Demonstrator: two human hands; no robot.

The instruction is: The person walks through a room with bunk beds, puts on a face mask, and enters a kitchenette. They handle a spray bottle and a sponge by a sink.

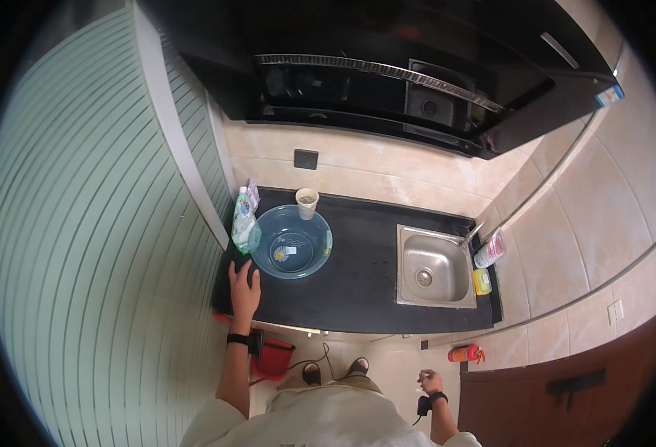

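My left hand (245,290) reaches over the left end of the black countertop (365,290), fingers apart and nothing in them. Its fingertips are just short of a translucent blue plastic basin (298,267) with a daisy print inside. Close by, a green and white detergent bottle (241,216) stands against the basin's left side, with a purple and white package (253,194) behind it. A patterned paper cup (307,205) stands at the basin's far rim. My right hand (431,381) hangs low beside my body, away from the counter, its fingers loosely bent and apart with nothing visible in them.
A steel sink (436,264) is set into the counter at right, beside a white and pink bottle (489,252) and a yellow item (481,282). A black range hood (387,89) overhangs the back. On the floor are a red dustpan-like object (272,359) and a fire extinguisher (463,354).
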